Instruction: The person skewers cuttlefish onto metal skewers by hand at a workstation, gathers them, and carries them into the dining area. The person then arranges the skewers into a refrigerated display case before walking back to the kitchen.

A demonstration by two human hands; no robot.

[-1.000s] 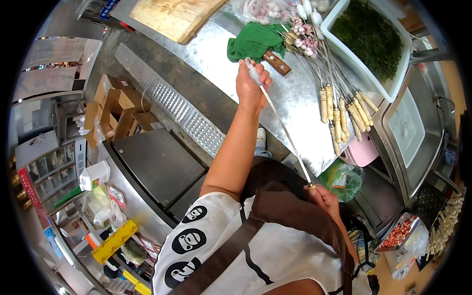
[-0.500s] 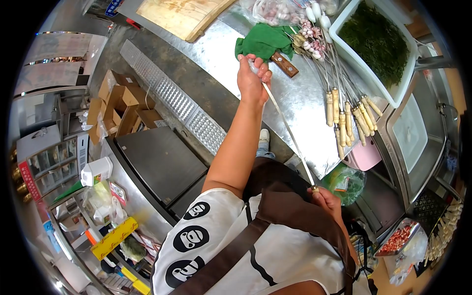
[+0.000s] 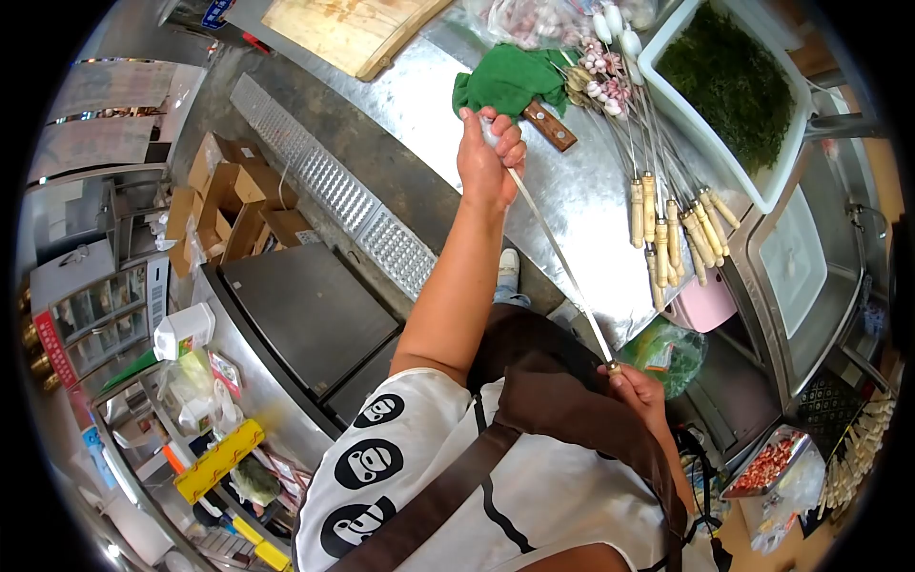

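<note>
A long metal skewer [image 3: 560, 255] runs between my two hands, slanting from upper left to lower right. My right hand [image 3: 639, 389] is closed round its wooden handle [image 3: 613, 367], close to my apron. At the other end, my left hand [image 3: 489, 157] is stretched out, fingers wrapped round a small whitish piece [image 3: 490, 133] on the skewer; its kind is mostly hidden. Just beyond that hand lie a green cloth [image 3: 510, 78] and a knife's brown wooden handle [image 3: 549, 126]. Several loaded skewers with wooden handles [image 3: 660, 229] rest on the metal table [image 3: 419, 100].
A white bin of dark green seaweed-like strands [image 3: 729, 86] stands at the back right, beside a metal sink [image 3: 843, 248]. A wooden board [image 3: 348, 29] lies at the table's far left. Cardboard boxes [image 3: 229, 195] and a dark-topped counter [image 3: 310, 315] are to my left.
The view has shifted slightly. My right hand and the skewer's handle sit a touch further right in view; both hands keep their hold.
</note>
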